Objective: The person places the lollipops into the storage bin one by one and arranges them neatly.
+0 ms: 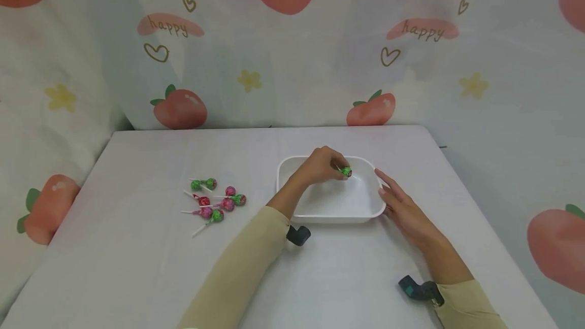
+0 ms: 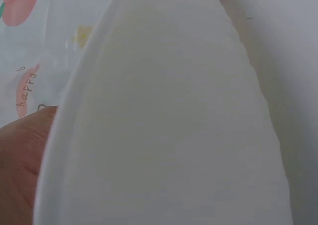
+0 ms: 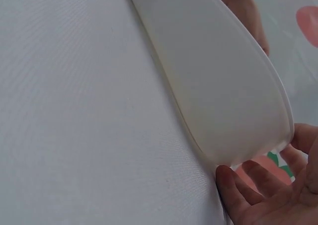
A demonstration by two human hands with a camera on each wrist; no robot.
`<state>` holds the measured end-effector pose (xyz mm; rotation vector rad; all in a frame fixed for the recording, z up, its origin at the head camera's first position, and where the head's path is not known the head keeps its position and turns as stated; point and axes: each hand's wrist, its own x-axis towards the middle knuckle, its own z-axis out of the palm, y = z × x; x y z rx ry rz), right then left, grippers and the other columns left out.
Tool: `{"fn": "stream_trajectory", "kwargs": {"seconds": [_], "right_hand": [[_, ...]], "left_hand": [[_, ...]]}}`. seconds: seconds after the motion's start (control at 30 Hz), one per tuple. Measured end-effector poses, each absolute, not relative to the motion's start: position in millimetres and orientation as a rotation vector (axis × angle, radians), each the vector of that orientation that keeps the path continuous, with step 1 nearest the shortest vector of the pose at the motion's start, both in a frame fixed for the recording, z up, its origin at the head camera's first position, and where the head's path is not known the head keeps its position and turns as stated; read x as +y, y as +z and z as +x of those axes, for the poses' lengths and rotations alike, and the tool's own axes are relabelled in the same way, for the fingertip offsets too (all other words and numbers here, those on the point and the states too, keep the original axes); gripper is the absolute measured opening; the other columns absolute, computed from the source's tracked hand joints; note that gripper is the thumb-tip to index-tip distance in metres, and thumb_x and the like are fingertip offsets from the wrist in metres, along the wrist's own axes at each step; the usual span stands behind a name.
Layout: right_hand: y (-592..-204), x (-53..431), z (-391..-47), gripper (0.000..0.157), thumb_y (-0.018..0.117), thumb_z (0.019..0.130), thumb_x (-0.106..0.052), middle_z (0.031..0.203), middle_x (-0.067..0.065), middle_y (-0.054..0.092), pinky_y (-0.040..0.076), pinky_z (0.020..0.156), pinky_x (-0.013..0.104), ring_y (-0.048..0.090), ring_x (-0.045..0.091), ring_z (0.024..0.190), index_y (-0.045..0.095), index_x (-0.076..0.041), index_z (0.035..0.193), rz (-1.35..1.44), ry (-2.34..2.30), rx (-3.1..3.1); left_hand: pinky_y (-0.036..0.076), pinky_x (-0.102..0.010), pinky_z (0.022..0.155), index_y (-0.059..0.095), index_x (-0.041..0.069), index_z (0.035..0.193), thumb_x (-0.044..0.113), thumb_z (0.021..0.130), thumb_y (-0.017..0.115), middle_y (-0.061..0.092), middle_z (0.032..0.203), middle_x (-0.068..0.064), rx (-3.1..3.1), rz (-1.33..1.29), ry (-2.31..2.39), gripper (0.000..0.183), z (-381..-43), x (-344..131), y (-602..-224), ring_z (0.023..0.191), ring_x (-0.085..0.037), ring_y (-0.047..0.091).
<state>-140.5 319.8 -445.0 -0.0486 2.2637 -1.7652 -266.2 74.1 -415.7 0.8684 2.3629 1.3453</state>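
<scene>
Above the white tray (image 1: 326,201), my left hand (image 1: 322,165) pinches a green-wrapped lollipop (image 1: 347,172) between thumb and fingers. In the left wrist view, the tray's outer wall (image 2: 169,111) covers most of the picture; only part of the hand (image 2: 25,160) shows behind the rim, and the lollipop is hidden. My right hand (image 1: 404,212) touches the tray's right end with fingers extended. The right wrist view shows its fingers (image 3: 263,178) against the outer wall and rim. Left of the tray lies a loose group of lollipops (image 1: 227,204) in green, pink and red wrappers.
A white cloth covers the table (image 1: 137,268). Behind it hangs a curtain (image 1: 311,65) printed with peaches, hearts and flowers. Dark wrist devices sit at the left cuff (image 1: 298,235) and the right cuff (image 1: 420,290).
</scene>
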Motion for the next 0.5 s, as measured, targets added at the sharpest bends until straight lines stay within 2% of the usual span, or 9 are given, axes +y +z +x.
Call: {"fn": "stream_trajectory", "kwargs": {"seconds": [0.2, 0.5], "right_hand": [[-447, 321, -141, 0.06, 0.041, 0.113, -0.041, 0.17, 0.016, 0.011, 0.027, 0.114, 0.043, 0.024, 0.039, 0.152, 0.014, -0.038, 0.166, -0.049, -1.775, 2.248], [-447, 322, -141, 0.059, 0.04, 0.113, -0.041, 0.17, 0.015, 0.015, 0.031, 0.114, 0.035, 0.026, 0.037, 0.152, 0.015, -0.041, 0.166, -0.065, -1.779, 2.239]], "left_hand": [[0.052, -0.018, 0.076, 0.08, 0.004, 0.108, 0.003, 0.082, 0.088, 0.075, 0.091, 0.004, 2.38, 0.835, 1.363, 0.027, -266, 85, -420, 0.084, -0.005, 0.068], [0.052, -0.016, 0.077, 0.081, 0.004, 0.109, 0.001, 0.08, 0.089, 0.077, 0.091, 0.001, 2.391, 0.727, 1.382, 0.03, -263, 100, -430, 0.084, -0.004, 0.069]]}}
